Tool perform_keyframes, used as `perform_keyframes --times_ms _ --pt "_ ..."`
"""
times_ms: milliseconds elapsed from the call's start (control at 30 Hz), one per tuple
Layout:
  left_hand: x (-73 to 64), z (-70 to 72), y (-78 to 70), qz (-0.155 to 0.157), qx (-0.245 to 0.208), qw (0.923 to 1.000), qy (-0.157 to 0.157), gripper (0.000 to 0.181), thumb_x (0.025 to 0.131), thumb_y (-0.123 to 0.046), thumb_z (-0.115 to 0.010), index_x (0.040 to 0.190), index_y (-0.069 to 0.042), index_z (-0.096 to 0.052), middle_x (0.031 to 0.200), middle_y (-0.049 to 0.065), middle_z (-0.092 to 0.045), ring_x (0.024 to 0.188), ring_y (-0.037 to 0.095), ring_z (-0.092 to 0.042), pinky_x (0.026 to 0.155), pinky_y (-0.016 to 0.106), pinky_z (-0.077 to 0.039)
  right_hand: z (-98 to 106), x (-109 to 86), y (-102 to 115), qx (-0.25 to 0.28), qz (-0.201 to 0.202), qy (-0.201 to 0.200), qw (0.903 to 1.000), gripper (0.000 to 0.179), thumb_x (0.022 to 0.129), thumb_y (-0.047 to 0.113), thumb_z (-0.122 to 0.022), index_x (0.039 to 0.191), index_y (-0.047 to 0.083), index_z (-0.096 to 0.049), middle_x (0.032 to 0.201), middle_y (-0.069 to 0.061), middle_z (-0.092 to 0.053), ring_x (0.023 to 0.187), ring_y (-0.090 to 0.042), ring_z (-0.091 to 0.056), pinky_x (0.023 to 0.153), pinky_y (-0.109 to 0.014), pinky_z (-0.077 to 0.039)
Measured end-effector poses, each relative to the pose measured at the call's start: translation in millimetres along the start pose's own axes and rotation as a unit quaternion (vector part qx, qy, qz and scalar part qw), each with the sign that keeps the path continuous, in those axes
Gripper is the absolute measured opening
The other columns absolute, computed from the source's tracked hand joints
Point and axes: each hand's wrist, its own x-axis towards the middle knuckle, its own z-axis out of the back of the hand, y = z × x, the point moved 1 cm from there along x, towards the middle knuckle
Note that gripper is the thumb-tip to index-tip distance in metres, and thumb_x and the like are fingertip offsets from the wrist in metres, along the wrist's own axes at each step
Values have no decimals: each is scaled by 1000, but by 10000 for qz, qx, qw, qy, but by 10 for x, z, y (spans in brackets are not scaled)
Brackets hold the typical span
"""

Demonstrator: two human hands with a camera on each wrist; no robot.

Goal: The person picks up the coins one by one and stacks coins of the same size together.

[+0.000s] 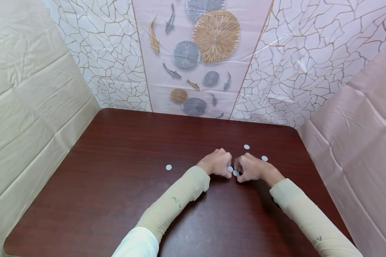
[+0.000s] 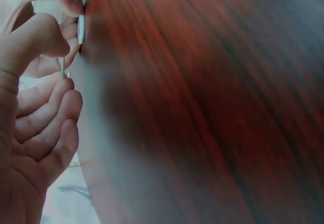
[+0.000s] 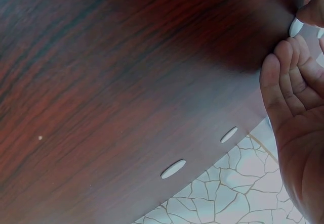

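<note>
My left hand (image 1: 217, 163) pinches a thin white disc (image 1: 229, 169) between thumb and fingertip; in the left wrist view this disc (image 2: 63, 68) is seen edge-on. Close beside it on the right, my right hand (image 1: 252, 167) pinches a second white disc (image 1: 236, 172). The right wrist view shows that second disc (image 3: 296, 28) between thumb and fingers, low over the wood. In the head view the two discs are nearly edge to edge. Whether they touch each other cannot be told.
The dark red-brown table (image 1: 115, 200) carries three more white discs: one disc (image 1: 168, 167) to the left of my hands, another disc (image 1: 246, 146) beyond them, and a third disc (image 1: 265, 158) behind my right wrist. Patterned cloth (image 1: 112, 53) hangs behind the table.
</note>
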Motion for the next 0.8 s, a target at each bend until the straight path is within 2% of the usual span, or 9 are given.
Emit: perform_keyframes --times_ms 200,433,600,800 --pt "31 -70 -52 145 67 9998 68 26 78 -28 -86 67 -21 -64 62 -10 -61 60 8 -57 55 19 -44 13 -6 11 111 -9 58 9999 17 73 16 -83 85 15 -71 77 8 -68 69 -1 -60 64 -20 -53" --pt "66 -122 -101 145 84 9998 59 40 81 -30 -85 63 -20 -51 57 -10 -43 54 5 -42 50 19 -36 15 -13 8 107 -38 59 9999 18 73 16 -84 86 14 -72 77 7 -68 67 1 -58 64 -19 -53" --pt "91 -148 -108 187 80 9998 77 43 82 -28 -85 62 -20 -47 57 -10 -36 53 5 -35 49 19 -32 0 -11 -3 138 -33 34 9999 18 74 17 -84 87 14 -73 78 8 -69 68 1 -58 65 -20 -53" --pt "96 -155 -122 238 100 9996 57 45 82 -30 -85 63 -20 -45 60 -10 -34 56 6 -33 50 19 -32 3 -21 -10 98 -53 -38 9999 20 72 17 -86 87 14 -73 78 7 -69 69 0 -59 66 -20 -53"
